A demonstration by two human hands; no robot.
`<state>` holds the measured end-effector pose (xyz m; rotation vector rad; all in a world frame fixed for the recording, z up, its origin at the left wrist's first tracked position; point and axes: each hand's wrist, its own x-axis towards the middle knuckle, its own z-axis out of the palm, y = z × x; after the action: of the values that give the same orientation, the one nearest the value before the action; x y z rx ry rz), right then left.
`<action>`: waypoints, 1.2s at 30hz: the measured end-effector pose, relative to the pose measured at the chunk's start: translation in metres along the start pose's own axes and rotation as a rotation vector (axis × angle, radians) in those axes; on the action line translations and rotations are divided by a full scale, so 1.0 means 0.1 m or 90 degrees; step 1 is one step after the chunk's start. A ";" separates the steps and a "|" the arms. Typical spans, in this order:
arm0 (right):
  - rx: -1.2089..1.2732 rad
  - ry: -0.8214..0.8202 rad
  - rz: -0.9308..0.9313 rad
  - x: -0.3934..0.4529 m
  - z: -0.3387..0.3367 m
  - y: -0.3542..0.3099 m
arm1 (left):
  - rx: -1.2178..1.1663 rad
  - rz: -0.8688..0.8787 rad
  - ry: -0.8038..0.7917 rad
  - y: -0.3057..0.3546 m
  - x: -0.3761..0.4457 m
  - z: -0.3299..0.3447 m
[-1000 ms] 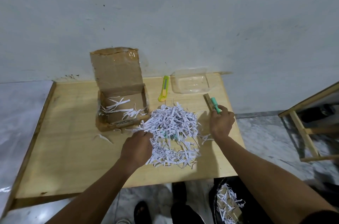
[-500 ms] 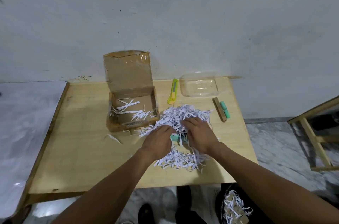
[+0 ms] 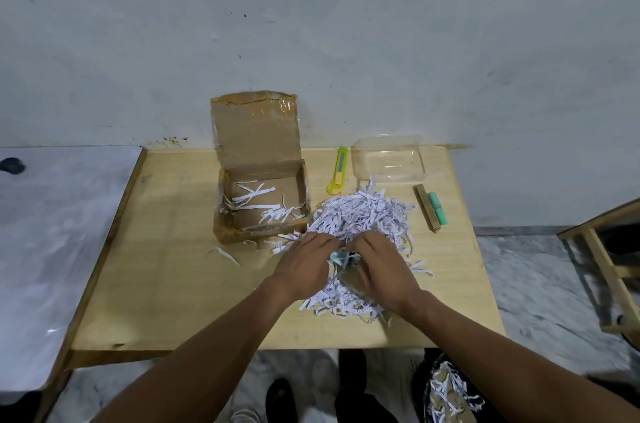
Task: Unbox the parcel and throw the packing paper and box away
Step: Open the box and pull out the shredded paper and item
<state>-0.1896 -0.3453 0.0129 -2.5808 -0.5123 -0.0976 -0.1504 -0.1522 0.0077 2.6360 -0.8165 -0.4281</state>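
Observation:
An open cardboard box [image 3: 259,211] stands on the wooden table [image 3: 173,266] with its lid up against the wall. A few white paper strips lie in it. Just right of the box is a heap of shredded packing paper [image 3: 363,214]. My left hand [image 3: 304,265] and my right hand [image 3: 379,272] are both dug into the near side of the heap, close together, fingers curled into the strips. A small teal object [image 3: 341,258] shows between the two hands, half buried in paper.
A yellow utility knife [image 3: 338,175] and a clear plastic tub [image 3: 388,159] lie at the back of the table. A wooden stick [image 3: 426,209] and a teal piece [image 3: 437,208] lie at the right. Below the table's front edge, a dark bin [image 3: 446,391] holds shredded paper. A wooden frame [image 3: 606,266] stands right.
My right hand left the teal piece beside the wooden stick and came back to the heap. Both hands have drawn together in the paper around the teal object.

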 end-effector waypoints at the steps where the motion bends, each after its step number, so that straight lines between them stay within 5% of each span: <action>1: -0.013 -0.057 0.002 -0.05 0.05 0.01 | 0.010 -0.017 -0.037 0.00 0.02 0.00; 4: -0.080 -0.177 0.081 -0.17 0.19 0.12 | 0.039 -0.093 -0.104 0.02 0.05 -0.01; 9: -0.118 -0.144 0.186 -0.21 0.16 0.13 | 0.073 -0.176 -0.108 0.03 -0.01 0.02; 14: -0.090 -0.076 0.013 -0.07 0.15 0.02 | 0.030 -0.178 -0.098 -0.01 -0.05 0.06; 17: -0.085 -0.116 -0.068 0.07 0.23 -0.09 | -0.025 -0.180 -0.065 -0.04 -0.06 0.06; 26: -0.224 -0.254 0.114 0.27 0.26 -0.14 | -0.031 -0.149 0.130 -0.05 -0.32 0.17; 36: 0.304 0.095 0.223 -0.03 -0.02 -0.26 | -0.081 -0.185 0.123 -0.14 -0.42 0.26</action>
<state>-0.2024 -0.3264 0.0266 -2.1337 -0.0149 -0.0407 -0.1861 -0.1228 -0.0136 2.6296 -0.3369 -0.2810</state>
